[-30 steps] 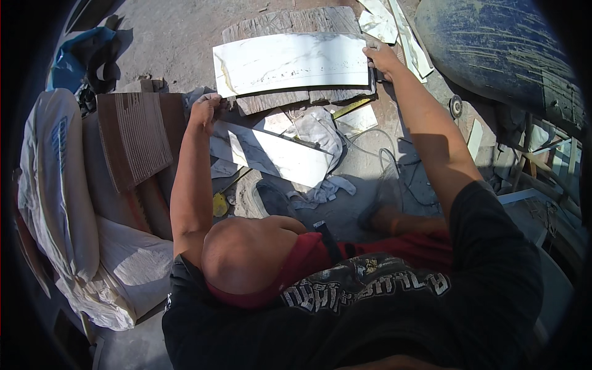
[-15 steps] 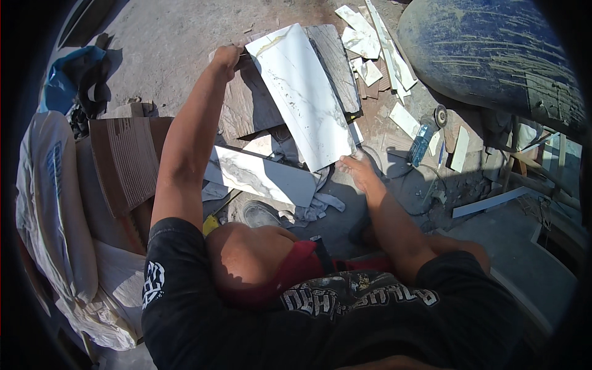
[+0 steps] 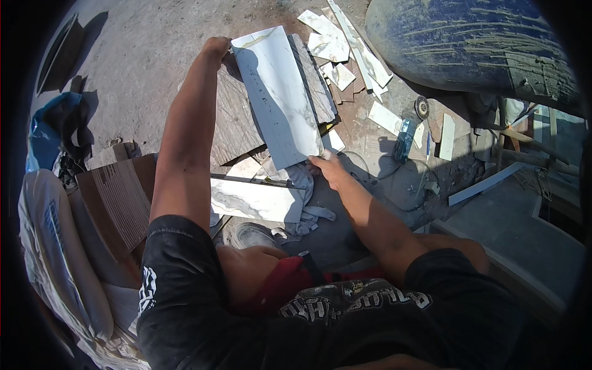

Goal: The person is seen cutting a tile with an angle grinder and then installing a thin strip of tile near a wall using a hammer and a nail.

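A long white marble-patterned tile (image 3: 280,98) lies slanted between my hands, over grey-brown rough-faced slabs (image 3: 237,120). Its far left corner is in my left hand (image 3: 217,48), whose fingers are partly hidden behind the edge. My right hand (image 3: 327,168) pinches the near right corner, thumb on top. Closer to my legs rests a second white veined tile (image 3: 259,200), beside a crumpled grey cloth (image 3: 301,182). My arm's shadow falls across the held tile. Whether that tile touches the slabs beneath I cannot tell.
White tile offcuts (image 3: 330,46) are scattered at the far side near a big blue drum (image 3: 468,49). A teal angle grinder (image 3: 404,140) lies to the right with its cable. At left are brown ridged tiles (image 3: 117,203), pale sacks (image 3: 68,265) and blue plastic (image 3: 46,129).
The whole view has shifted, so the ground items sit further left. The held tile appears slightly more upright in the picture, still held by both hands at the same corners.
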Demonstrator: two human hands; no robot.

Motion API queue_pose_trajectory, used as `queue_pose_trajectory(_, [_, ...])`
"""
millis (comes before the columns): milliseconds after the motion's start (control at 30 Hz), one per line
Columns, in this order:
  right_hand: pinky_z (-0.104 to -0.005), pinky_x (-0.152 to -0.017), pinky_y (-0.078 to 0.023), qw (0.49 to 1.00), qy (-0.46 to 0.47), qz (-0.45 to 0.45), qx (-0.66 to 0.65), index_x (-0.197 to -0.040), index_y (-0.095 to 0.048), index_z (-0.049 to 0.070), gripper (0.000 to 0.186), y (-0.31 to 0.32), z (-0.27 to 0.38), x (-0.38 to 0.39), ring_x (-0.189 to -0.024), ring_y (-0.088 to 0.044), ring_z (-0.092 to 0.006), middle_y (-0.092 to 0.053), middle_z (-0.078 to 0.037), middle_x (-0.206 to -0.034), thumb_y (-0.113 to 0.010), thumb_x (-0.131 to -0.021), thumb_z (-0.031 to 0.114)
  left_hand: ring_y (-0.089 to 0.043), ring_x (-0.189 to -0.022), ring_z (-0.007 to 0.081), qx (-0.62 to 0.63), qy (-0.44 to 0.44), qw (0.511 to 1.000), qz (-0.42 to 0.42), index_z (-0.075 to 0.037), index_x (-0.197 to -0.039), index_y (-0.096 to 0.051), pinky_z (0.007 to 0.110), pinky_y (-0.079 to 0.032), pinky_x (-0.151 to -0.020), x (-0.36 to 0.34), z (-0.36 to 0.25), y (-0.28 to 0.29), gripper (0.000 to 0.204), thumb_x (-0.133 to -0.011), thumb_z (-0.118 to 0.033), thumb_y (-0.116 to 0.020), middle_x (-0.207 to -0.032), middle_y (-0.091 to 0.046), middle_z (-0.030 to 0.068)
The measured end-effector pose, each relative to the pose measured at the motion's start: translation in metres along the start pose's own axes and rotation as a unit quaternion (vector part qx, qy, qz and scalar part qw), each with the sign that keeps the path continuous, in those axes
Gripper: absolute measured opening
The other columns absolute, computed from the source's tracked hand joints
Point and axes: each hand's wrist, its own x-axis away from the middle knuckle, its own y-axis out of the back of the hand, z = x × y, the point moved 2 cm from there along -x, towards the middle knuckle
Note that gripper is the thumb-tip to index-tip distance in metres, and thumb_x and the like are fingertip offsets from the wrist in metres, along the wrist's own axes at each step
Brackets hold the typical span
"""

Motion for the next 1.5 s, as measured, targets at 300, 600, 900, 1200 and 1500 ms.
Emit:
queue_pose_trajectory(300, [-0.0287, -0.064, -0.052, 0.993, 0.008, 0.021, 0.114, -0.112, -0.06, 0.001, 0.029, 0.038, 0.001, -0.012, -0.081, -0.066, -0.0157, -0.067, -0.008, -0.097, -0.069, -0.09, 0.018, -0.043, -0.045, 0.0106, -0.019, -0.008, 0.997, 0.073, -0.007, -0.095, -0.073, 0.03, -0.03, -0.041, -0.01, 0.013, -0.033, 0.028, -0.083, -0.009, -0.048, -0.061, -0.054, 0.0008])
queue_pose_trajectory(600, [-0.0452, -0.096, -0.047, 0.711, 0.064, -0.583, 0.389, -0.128, -0.049, -0.006, 0.081, 0.267, 0.1, -0.01, -0.111, -0.059, -0.0432, -0.061, -0.028, -0.118, -0.077, -0.072, 0.045, -0.068, -0.102, 0.0298, -0.114, -0.101, 0.986, -0.067, -0.004, -0.123, -0.066, 0.035, -0.05, -0.09, 0.064, 0.027, -0.026, 0.044, -0.083, -0.022, -0.058, -0.108, -0.071, 0.0194])
queue_pose_trajectory(900, [-0.0416, -0.1, -0.047, 0.817, 0.038, -0.444, 0.365, -0.124, -0.039, -0.021, 0.1, 0.318, 0.06, -0.076, -0.117, -0.057, -0.0436, -0.056, -0.034, -0.124, -0.085, -0.063, 0.043, -0.067, -0.09, 0.0262, -0.23, -0.101, 0.963, 0.102, -0.003, -0.112, -0.07, 0.039, -0.051, -0.08, 0.189, 0.037, 0.017, 0.035, -0.087, -0.027, -0.063, -0.102, -0.071, 0.0163])
queue_pose_trajectory(1200, [-0.0334, -0.078, -0.05, 0.946, 0.203, -0.251, 0.025, -0.115, -0.057, -0.004, 0.049, 0.248, 0.064, -0.026, -0.084, -0.064, -0.0213, -0.066, -0.011, -0.1, -0.08, -0.075, 0.012, -0.068, -0.092, 0.0288, 0.039, -0.133, 0.989, 0.049, -0.005, -0.098, -0.072, 0.037, -0.052, -0.083, 0.245, 0.068, -0.163, 0.027, -0.08, -0.024, -0.064, -0.093, -0.072, 0.0161])
queue_pose_trajectory(1500, [-0.036, -0.077, -0.057, 0.953, 0.302, -0.021, -0.025, -0.119, -0.054, -0.004, 0.049, 0.183, 0.181, 0.099, -0.086, -0.068, -0.0233, -0.066, -0.014, -0.102, -0.072, -0.08, 0.02, -0.062, -0.099, 0.0194, 0.334, -0.077, 0.804, 0.486, -0.001, -0.122, -0.057, 0.032, -0.048, -0.09, 0.375, 0.021, -0.299, 0.055, -0.081, -0.032, -0.077, -0.108, -0.065, 0.0122])
